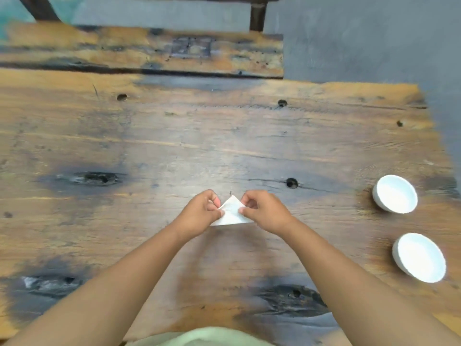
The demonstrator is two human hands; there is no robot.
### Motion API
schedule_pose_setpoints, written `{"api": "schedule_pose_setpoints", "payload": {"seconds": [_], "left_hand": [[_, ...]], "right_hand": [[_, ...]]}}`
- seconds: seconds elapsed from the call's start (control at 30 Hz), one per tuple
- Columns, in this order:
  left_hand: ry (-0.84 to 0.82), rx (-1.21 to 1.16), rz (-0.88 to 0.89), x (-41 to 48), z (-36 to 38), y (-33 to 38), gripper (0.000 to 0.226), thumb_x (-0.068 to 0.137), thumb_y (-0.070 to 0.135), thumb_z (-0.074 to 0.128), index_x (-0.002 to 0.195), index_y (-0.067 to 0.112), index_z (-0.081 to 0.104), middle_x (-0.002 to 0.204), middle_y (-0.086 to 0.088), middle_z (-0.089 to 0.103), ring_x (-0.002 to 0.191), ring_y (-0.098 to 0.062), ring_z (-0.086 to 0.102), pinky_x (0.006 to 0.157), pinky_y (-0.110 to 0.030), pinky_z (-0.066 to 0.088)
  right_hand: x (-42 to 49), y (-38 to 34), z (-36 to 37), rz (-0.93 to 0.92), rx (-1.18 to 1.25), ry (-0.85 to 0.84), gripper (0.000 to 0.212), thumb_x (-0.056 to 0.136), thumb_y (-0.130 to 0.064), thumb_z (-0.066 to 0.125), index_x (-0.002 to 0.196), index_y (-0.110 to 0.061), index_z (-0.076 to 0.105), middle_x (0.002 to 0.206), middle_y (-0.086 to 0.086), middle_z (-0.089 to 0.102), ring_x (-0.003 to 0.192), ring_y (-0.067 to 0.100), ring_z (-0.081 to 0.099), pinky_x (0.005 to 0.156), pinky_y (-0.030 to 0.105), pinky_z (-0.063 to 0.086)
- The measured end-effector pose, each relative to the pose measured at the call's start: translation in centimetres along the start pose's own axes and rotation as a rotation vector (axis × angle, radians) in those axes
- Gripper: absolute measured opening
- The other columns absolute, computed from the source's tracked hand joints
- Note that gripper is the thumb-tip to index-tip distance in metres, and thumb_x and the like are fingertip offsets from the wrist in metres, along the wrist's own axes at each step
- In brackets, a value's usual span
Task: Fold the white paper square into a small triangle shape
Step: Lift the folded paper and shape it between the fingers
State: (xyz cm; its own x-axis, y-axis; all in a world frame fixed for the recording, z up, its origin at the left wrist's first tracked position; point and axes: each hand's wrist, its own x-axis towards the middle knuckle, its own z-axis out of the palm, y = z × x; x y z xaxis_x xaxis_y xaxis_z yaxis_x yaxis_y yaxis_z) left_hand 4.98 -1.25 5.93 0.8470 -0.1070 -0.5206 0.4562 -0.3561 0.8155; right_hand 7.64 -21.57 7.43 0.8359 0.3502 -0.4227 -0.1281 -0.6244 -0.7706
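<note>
White paper point(230, 212) folded to a triangle at table point(174, 146) centre, left hand point(199, 212) grip pinching its left edge, right hand point(264, 211) grip pinching the right edge — two white bowls point(395, 194) point(420, 257) well apart at right.

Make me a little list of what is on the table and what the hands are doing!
paper: white paper, already a triangle shape, point facing away
left hand: left hand pinching the paper's left side
right hand: right hand pinching the paper's right side
bowls: far white bowl and near white bowl, both to the right, look empty
table: worn wooden table with dark knots
</note>
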Motion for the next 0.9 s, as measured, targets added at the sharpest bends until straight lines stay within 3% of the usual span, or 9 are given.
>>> {"api": "schedule_pose_setpoints", "payload": {"seconds": [0.17,0.3,0.43,0.6,0.73,0.8,0.9], "left_hand": [[-0.07,-0.045,0.124,-2.2,-1.8,6.0,0.017,0.088,-0.002,0.065,0.095,0.013,0.062,0.072,-0.005,0.071,0.061,-0.014,0.058,0.055,-0.022,0.041],[-0.081,-0.027,0.23,-4.4,-4.0,10.5,0.015,0.09,0.001,0.066,0.082,0.013,0.071,0.069,-0.002,0.074,0.058,-0.009,0.062,0.053,-0.016,0.044],[-0.025,-0.027,0.324,-6.7,-6.1,14.9,0.017,0.089,0.001,0.067,0.078,0.014,0.071,0.066,0.003,0.072,0.056,-0.006,0.061,0.053,-0.016,0.047],[-0.014,0.004,0.458,-10.1,-9.1,21.2,0.008,0.088,0.001,0.068,0.091,0.004,0.075,0.077,-0.006,0.073,0.064,-0.01,0.064,0.057,-0.021,0.054],[0.017,0.06,0.588,-13.0,-11.1,26.6,0.007,0.088,0.005,0.07,0.091,0.004,0.076,0.078,-0.005,0.074,0.066,-0.01,0.064,0.059,-0.021,0.052],[0.026,0.078,0.646,-14.4,-12.0,29.1,0.007,0.087,0.007,0.071,0.092,0.005,0.076,0.08,-0.005,0.074,0.069,-0.012,0.064,0.061,-0.022,0.049],[0.053,0.101,0.72,-16.4,-13.1,32.2,0.008,0.087,0.008,0.072,0.093,0.009,0.078,0.084,-0.005,0.075,0.071,-0.013,0.063,0.064,-0.022,0.047]], "right_hand": [[-2.3,-4.2,-3.7,-0.038,0.069,0.095,0.019,0.086,-0.015,0.068,0.073,-0.024,0.058,0.065,-0.006,0.058,0.059,0.009,0.05,0.058,0.027,0.037],[-4.3,-8.4,-6.2,-0.118,0.126,0.197,0.022,0.087,-0.011,0.067,0.071,-0.023,0.058,0.07,0.001,0.061,0.063,0.013,0.051,0.061,0.03,0.036],[-6.6,-12.9,-8.1,-0.216,0.159,0.267,0.023,0.088,-0.009,0.067,0.071,-0.021,0.056,0.064,-0.002,0.057,0.056,0.008,0.045,0.053,0.026,0.031],[-9.9,-19.0,-11.0,-0.342,0.179,0.348,0.016,0.09,-0.006,0.065,0.078,-0.012,0.058,0.06,0.002,0.055,0.047,0.005,0.041,0.046,0.021,0.031],[-12.6,-23.9,-13.9,-0.451,0.168,0.416,0.014,0.091,-0.004,0.064,0.079,-0.009,0.058,0.047,-0.011,0.051,0.035,-0.002,0.036,0.039,0.011,0.027],[-13.8,-26.1,-15.4,-0.484,0.147,0.448,0.013,0.091,-0.006,0.065,0.08,-0.009,0.06,0.055,-0.002,0.052,0.04,0.001,0.035,0.042,0.014,0.026],[-15.2,-28.9,-17.5,-0.524,0.126,0.448,0.007,0.092,-0.009,0.064,0.088,-0.006,0.068,0.075,0.011,0.064,0.065,0.017,0.051,0.057,0.027,0.035]]}}
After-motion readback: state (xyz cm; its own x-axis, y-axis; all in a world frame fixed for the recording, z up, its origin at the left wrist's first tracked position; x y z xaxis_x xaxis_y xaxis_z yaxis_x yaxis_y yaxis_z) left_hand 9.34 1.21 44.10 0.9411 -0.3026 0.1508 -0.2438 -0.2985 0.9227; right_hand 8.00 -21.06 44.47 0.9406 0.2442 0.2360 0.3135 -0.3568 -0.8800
